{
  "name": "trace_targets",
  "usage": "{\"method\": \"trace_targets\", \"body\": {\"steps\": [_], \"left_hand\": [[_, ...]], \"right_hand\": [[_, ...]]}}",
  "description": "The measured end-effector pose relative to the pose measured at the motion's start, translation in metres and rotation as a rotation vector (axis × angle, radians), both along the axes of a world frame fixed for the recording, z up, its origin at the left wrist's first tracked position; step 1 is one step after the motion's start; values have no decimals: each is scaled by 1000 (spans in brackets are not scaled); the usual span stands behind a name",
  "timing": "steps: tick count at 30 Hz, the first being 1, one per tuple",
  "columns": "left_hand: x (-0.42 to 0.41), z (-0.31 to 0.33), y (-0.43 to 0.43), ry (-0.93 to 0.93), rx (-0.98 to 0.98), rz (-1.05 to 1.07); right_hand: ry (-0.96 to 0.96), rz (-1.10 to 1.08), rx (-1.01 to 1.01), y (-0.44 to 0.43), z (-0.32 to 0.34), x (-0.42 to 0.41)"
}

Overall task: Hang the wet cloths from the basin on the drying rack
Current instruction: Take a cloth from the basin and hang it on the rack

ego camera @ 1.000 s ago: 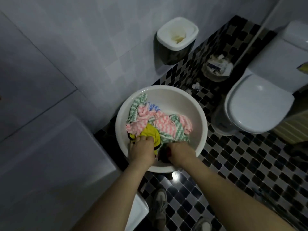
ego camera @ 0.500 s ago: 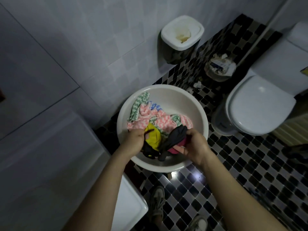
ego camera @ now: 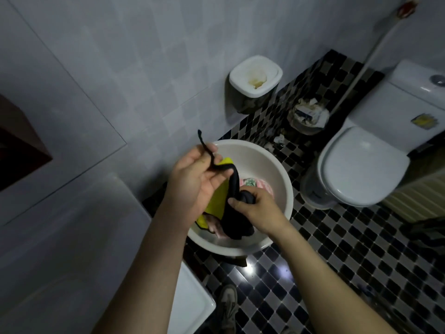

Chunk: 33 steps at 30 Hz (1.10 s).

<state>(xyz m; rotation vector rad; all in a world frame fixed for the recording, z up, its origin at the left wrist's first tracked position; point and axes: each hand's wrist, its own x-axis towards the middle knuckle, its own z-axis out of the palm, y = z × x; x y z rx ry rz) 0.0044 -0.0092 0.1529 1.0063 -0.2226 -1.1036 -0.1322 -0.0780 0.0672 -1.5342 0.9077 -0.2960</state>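
While the other cloths (ego camera: 261,186) lie in the basin (ego camera: 265,160) below, I hold a black cloth (ego camera: 233,186) over it, its length running from my raised left hand (ego camera: 192,179) down to my right hand (ego camera: 258,212). The left pinches the thin end, fingers loosely curled; the right grips the bunched bulk. No drying rack shows.

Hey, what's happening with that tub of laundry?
A person stands over a white basin on the bathroom floor, holding a black cloth above it. The left hand pinches its thin end; the right hand grips its bunched middle. A yellow cloth is bunched under the left hand; pink and green cloths lie in the basin.
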Motion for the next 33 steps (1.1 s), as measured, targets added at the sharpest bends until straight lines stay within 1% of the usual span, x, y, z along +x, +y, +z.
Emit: {"method": "trace_targets", "body": {"steps": [2,3,4,5,7,8,9,10,11,12,13,14,15,16,17,19,20,21,22,24,25,27,28,30,33], "left_hand": [[4,13,0,5,-61,64],[8,13,1,-30,-68,86],[11,13,1,-106,-54,70],[14,11,2,-238,1,11],[13,11,3,-607,193,-275],[9,12,4,-720,257,-430],[1,17,3,-747,273,-530],[-4,20,2,-763,279,-549],[-8,23,-1,-796,270,-508],[-10,29,-3,-871,258,-440],[-11,34,-5,-927,221,-383],[-16,44,-7,-953,154,-361],[-20,51,-9,-940,86,-366],[-24,58,-10,-932,32,-383],[-31,66,-12,-935,-23,-408],[-47,85,-15,-959,-106,-445],[-52,92,-17,-939,-143,-437],[-58,100,-18,-902,-183,-428],[-61,105,-17,-855,-216,-415],[-70,116,-16,-772,-264,-431],[-76,120,-15,-759,-273,-447],[-85,125,-14,-771,-275,-476],[-92,127,-14,-789,-278,-505],[-104,128,-12,-833,-278,-570],[-131,126,-7,-909,-245,-744]], "right_hand": [[-64,-48,103,-5,23,-9],[-79,-37,171,-9,31,-12],[-92,-25,220,-12,42,-15],[-112,-9,249,-15,54,-17],[-156,6,230,-20,80,-22],[-170,16,210,-22,94,-24],[-178,25,179,-24,108,-28],[-172,49,144,-27,121,-31],[-155,69,103,-31,134,-37],[-125,95,38,-34,145,-42],[-81,127,-56,-39,151,-46],[1,154,-201,-41,159,-53],[103,190,-336,-42,164,-58],[190,223,-430,-43,166,-62],[242,238,-487,-41,168,-66],[315,228,-529,-35,166,-78],[364,202,-545,-32,165,-83],[385,141,-524,-28,164,-92],[336,53,-440,-24,162,-99],[111,-173,-127,-14,166,-116],[12,-231,68,-7,169,-124],[-88,-178,369,6,172,-134],[-138,-127,459,13,171,-139],[-298,-127,574,24,169,-143],[-530,-343,595,36,169,-157]]}}
